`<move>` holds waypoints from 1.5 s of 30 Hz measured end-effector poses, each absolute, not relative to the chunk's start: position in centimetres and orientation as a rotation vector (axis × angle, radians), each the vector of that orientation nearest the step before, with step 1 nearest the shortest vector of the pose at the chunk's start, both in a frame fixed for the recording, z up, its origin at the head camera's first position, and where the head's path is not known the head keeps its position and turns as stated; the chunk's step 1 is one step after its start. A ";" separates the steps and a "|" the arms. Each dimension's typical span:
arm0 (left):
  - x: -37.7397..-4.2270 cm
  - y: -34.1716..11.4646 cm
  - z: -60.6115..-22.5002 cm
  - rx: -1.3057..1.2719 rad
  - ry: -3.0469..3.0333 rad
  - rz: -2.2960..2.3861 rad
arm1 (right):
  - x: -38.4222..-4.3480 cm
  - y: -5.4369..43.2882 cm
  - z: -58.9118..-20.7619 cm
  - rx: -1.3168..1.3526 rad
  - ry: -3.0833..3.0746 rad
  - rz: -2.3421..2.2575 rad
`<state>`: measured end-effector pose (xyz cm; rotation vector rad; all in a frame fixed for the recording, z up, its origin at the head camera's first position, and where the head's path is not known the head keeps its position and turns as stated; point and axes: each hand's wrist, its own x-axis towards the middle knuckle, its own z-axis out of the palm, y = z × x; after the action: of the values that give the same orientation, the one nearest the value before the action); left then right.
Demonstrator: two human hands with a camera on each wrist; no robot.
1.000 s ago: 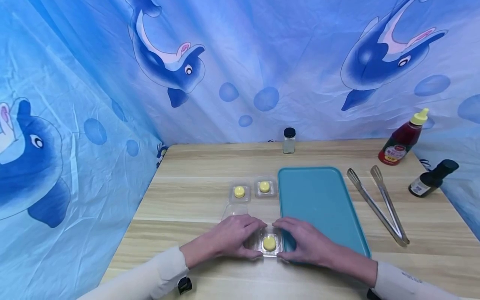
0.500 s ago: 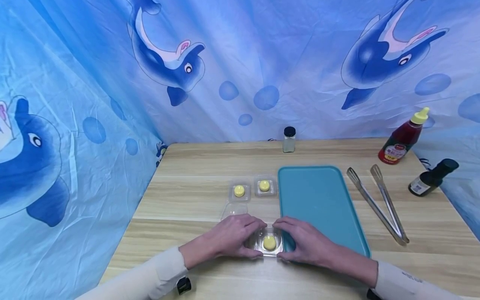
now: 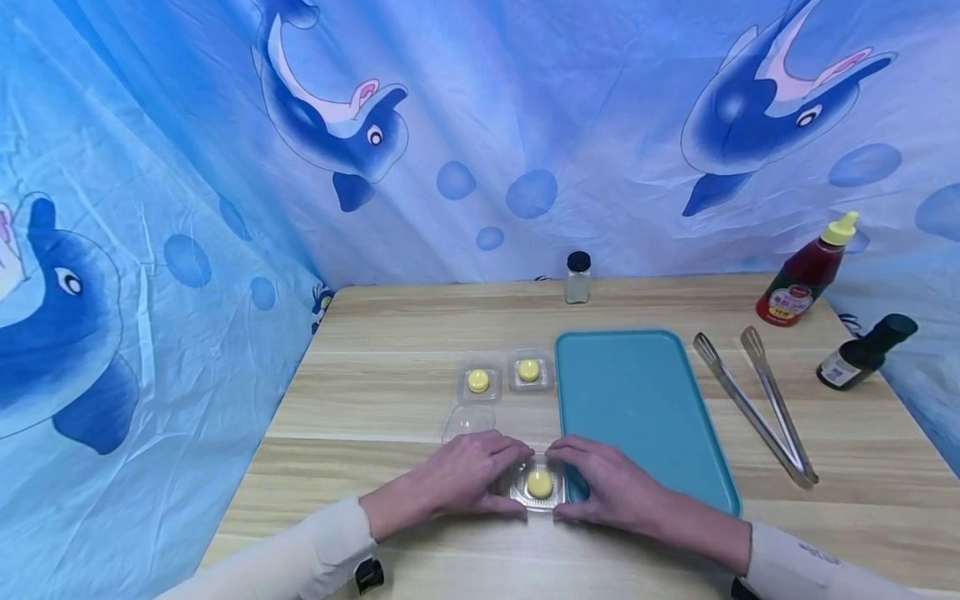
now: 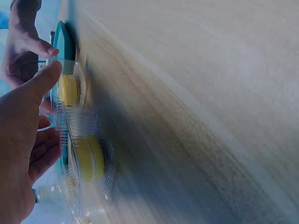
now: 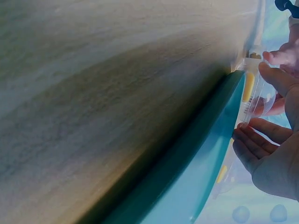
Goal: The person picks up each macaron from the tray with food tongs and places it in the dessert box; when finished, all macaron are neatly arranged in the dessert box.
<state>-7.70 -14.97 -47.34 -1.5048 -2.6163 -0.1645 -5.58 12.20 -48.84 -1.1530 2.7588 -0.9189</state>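
Note:
A small clear plastic box [image 3: 527, 502] with a yellow macaron [image 3: 539, 484] inside sits at the tray's near left edge. My left hand [image 3: 474, 473] grips its left side, thumb at the near corner and fingers at the far one. Opposite it, my right hand [image 3: 617, 483] grips the right side in the same way, above the tray's edge. In the left wrist view, a second clear box [image 4: 100, 123] with a macaron [image 4: 88, 158] lies beneath my left hand. That second one is mostly hidden in the head view.
Two more clear boxes with macarons, one left [image 3: 478, 381] and one right [image 3: 528, 371], stand farther back. The teal tray [image 3: 637, 400] lies to the right, then metal tongs [image 3: 757, 408]. A red sauce bottle [image 3: 798, 279], a dark bottle [image 3: 862, 354] and a black-capped jar [image 3: 577, 279] stand farther out.
Both hands keep their hold at the box's sides, almost unmoved. The whole head view has shifted very slightly.

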 end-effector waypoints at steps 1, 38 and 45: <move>-7.7 -14.9 -47.3 -1.501 -2.616 -0.165 | -5.6 12.2 -48.8 -1.152 2.764 -0.913; -12.7 -22.5 -44.6 -1.034 -2.855 -0.782 | -10.8 7.8 -46.9 -1.043 2.716 -1.070; -13.1 -24.7 -45.7 -0.919 -2.976 -0.807 | -12.3 5.2 -47.4 -0.960 2.687 -1.115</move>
<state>-13.10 -24.73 -45.70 -0.9195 -2.9755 -0.8068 -12.25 5.24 -47.44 -0.9605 2.6873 -1.1147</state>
